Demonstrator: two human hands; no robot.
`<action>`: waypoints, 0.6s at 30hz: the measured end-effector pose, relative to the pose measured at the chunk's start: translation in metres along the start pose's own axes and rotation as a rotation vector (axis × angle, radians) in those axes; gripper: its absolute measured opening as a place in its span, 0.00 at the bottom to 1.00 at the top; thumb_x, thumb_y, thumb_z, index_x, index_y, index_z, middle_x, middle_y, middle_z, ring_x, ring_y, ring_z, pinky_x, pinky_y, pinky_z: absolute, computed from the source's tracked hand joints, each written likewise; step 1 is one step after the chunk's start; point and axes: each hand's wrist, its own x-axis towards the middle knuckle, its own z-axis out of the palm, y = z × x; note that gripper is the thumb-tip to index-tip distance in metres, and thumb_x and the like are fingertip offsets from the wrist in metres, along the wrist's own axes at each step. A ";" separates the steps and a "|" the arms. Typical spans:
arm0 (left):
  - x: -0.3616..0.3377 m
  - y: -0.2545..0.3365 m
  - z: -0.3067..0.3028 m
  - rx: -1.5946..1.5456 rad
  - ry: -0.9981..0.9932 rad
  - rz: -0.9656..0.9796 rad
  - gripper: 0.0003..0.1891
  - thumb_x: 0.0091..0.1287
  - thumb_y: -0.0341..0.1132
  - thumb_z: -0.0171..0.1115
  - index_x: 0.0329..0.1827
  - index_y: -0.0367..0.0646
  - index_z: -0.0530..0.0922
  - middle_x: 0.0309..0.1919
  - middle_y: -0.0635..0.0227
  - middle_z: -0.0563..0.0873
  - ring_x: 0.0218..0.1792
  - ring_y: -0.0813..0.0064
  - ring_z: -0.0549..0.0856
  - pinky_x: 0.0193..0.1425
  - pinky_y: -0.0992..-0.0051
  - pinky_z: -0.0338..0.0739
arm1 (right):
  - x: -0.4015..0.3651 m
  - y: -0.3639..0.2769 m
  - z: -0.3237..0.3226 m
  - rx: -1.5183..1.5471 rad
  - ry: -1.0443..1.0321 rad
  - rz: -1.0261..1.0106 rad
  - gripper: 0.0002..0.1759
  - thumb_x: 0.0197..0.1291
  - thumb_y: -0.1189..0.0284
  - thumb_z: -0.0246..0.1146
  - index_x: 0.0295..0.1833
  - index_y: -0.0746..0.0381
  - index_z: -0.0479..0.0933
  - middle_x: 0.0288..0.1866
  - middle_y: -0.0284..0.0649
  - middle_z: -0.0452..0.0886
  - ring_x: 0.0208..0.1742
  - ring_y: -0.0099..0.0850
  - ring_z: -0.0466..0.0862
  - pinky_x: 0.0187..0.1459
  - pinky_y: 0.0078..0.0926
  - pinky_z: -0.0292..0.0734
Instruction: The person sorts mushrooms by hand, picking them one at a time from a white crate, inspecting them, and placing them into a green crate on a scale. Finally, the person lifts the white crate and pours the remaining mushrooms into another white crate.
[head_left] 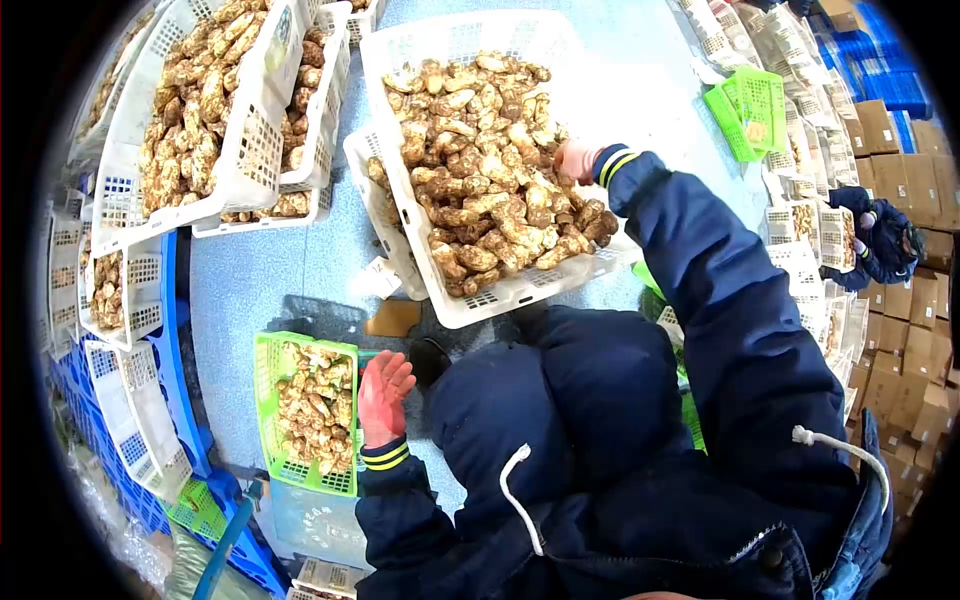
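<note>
A large white plastic basket (440, 302) stands tilted in front of my knees, holding a heap of thick brown-and-white mushrooms (490, 170). My right hand (578, 160) reaches to the heap's right side and touches the mushrooms there. Its fingertips are partly hidden, so I cannot see whether it grips one. Lower left, my left hand (386, 395) is open and holds nothing, palm showing and fingers stretched out. It is beside the right rim of a green basket (262, 400), which contains smaller mushrooms (315, 410).
At the upper left, more white baskets (130, 215) of mushrooms are stacked. Bright green baskets (748, 110) stand at the upper right. Far right are cardboard boxes (905, 185) and another person (885, 240) among white baskets. A brown piece of cardboard (393, 318) lies on the blue floor (240, 270).
</note>
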 end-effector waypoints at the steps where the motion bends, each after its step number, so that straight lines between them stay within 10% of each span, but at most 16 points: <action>1: 0.000 0.001 0.001 0.007 0.012 -0.018 0.21 0.68 0.44 0.46 0.56 0.37 0.66 0.47 0.58 0.77 0.44 0.67 0.80 0.46 0.70 0.77 | -0.015 -0.012 -0.001 -0.031 -0.039 -0.033 0.23 0.46 0.74 0.57 0.52 0.58 0.75 0.33 0.44 0.82 0.32 0.36 0.83 0.30 0.31 0.78; 6: 0.001 0.000 -0.007 -0.001 0.042 -0.039 0.21 0.69 0.42 0.45 0.57 0.36 0.65 0.49 0.56 0.76 0.44 0.67 0.80 0.46 0.71 0.77 | 0.007 -0.007 0.034 -0.205 -0.116 -0.013 0.35 0.37 0.74 0.60 0.59 0.57 0.68 0.46 0.51 0.78 0.50 0.44 0.77 0.48 0.35 0.73; 13: 0.001 -0.003 -0.009 -0.038 -0.012 -0.009 0.20 0.69 0.43 0.44 0.56 0.36 0.66 0.48 0.56 0.78 0.44 0.65 0.81 0.46 0.69 0.78 | -0.016 -0.017 0.038 -0.235 0.270 -0.019 0.22 0.44 0.74 0.52 0.49 0.64 0.72 0.43 0.53 0.78 0.48 0.43 0.77 0.49 0.36 0.71; 18: -0.003 0.002 -0.007 0.002 -0.048 0.032 0.23 0.67 0.47 0.48 0.57 0.38 0.66 0.47 0.60 0.78 0.44 0.68 0.80 0.47 0.71 0.76 | -0.073 -0.001 -0.015 0.852 0.435 -0.048 0.20 0.46 0.79 0.58 0.50 0.63 0.73 0.34 0.40 0.79 0.36 0.30 0.79 0.37 0.24 0.73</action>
